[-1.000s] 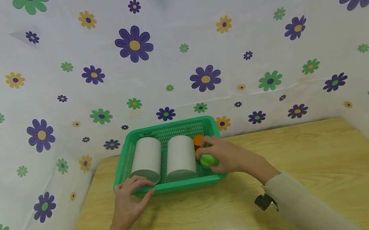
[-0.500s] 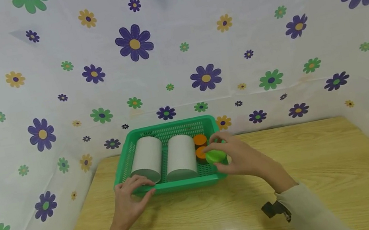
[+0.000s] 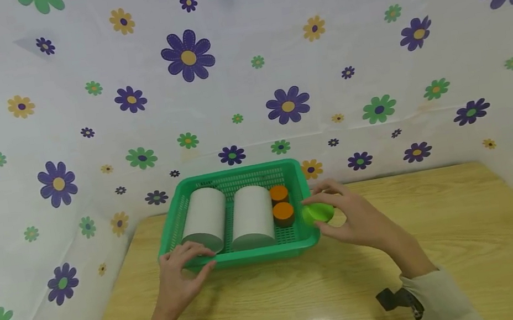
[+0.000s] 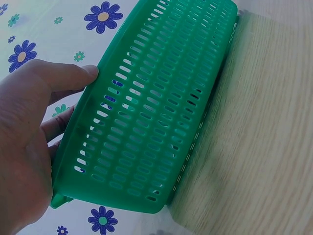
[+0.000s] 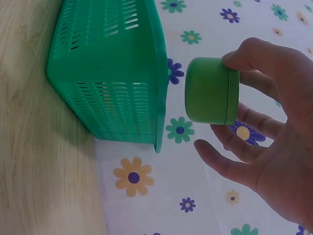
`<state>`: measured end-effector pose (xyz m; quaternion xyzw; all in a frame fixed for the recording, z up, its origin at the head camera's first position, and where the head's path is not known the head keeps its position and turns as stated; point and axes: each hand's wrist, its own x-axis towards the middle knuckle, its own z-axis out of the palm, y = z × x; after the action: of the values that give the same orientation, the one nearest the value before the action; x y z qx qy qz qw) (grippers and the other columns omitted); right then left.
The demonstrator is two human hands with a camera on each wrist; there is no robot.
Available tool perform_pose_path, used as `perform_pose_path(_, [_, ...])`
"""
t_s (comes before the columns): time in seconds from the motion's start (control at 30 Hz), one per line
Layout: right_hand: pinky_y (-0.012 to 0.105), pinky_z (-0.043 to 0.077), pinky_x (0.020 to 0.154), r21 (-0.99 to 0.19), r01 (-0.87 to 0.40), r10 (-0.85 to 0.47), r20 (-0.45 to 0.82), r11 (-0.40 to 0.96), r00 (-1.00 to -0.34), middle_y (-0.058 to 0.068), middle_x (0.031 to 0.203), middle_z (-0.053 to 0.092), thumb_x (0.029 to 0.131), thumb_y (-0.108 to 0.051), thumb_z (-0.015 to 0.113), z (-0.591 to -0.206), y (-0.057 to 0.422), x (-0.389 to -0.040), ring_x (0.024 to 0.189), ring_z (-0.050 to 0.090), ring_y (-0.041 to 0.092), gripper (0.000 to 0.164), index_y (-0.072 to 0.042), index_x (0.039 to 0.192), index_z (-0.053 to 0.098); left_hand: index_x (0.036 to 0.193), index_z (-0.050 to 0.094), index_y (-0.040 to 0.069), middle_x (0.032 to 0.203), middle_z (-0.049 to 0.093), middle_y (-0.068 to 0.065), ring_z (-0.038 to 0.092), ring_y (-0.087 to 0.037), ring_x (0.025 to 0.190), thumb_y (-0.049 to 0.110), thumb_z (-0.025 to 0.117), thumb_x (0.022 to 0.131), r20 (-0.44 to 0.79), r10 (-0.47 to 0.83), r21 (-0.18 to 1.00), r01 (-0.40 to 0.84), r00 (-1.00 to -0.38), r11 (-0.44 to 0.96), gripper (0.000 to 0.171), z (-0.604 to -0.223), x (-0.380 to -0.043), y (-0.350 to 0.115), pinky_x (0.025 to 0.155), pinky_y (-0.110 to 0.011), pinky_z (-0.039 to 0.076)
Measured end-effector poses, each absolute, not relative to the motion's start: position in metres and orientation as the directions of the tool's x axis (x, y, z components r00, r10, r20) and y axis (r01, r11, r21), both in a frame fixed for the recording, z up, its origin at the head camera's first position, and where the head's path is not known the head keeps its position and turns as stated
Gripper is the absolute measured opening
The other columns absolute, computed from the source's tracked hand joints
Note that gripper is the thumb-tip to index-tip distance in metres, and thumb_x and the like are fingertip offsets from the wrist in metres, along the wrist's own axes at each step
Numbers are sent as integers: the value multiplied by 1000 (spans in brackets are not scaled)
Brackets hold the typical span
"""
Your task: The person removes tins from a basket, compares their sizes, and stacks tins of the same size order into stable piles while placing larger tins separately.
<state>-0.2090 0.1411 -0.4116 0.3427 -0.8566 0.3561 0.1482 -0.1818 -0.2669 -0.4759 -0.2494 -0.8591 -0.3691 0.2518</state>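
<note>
I have the right hand point(image 3: 354, 220) pinching a green container point(image 3: 318, 212) between thumb and fingers, holding it up just beyond the right rim of the green basket point(image 3: 251, 255), above the tabletop point(image 3: 269, 303). My right wrist view shows a gap between container and basket, and a thin seam round the container. The left hand point(image 3: 179, 284) grips the basket's near rim at the left, thumb outside and fingers over the edge. Inside the basket I see a left white cylinder point(image 3: 205, 215) and a right white cylinder point(image 3: 251, 214), side by side; right of them sit a far orange-topped container point(image 3: 279, 194) and a near orange-topped container point(image 3: 283, 213). A flower-printed sheet point(image 3: 235, 90) stands behind.
</note>
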Motion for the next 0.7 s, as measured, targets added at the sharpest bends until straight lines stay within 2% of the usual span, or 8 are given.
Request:
perform_pose_path(0.2, [36, 53, 81, -568, -667, -407, 528, 483, -745, 4, 131, 55, 84, -7, 81, -413, 153, -207, 113, 57, 19, 46, -13, 129, 71, 95, 76, 22, 101, 70, 9, 61, -18, 96, 5, 88, 78, 620, 235, 508, 611, -749, 607, 27, -475, -182, -266, 81, -45, 22])
perform_pose_path(0.33, [34, 56, 76, -612, -642, -362, 531, 462, -766, 3, 129, 54, 84, -4, 81, -418, 160, -207, 109, 58, 21, 47, -13, 129, 71, 95, 76, 24, 100, 70, 10, 61, -17, 96, 5, 88, 78, 618, 234, 513, 611, -750, 603, 29, -476, -182, -266, 81, -45, 22])
perform_pose_path(0.5, [42, 60, 74, -640, -631, -336, 535, 438, -775, 7, 126, 53, 84, 0, 81, -424, 167, -207, 106, 59, 26, 47, -13, 127, 71, 96, 76, 23, 100, 70, 10, 61, -17, 96, 6, 87, 79, 616, 239, 511, 612, -750, 603, 26, -475, -182, -266, 81, -45, 23])
perform_pose_path(0.7, [44, 60, 70, -661, -612, -298, 536, 433, -790, 9, 124, 51, 81, 5, 82, -427, 173, -207, 108, 57, 29, 49, -11, 126, 71, 95, 76, 21, 101, 70, 9, 60, -15, 97, 7, 87, 80, 600, 243, 510, 599, -762, 617, 24, -474, -182, -266, 82, -44, 22])
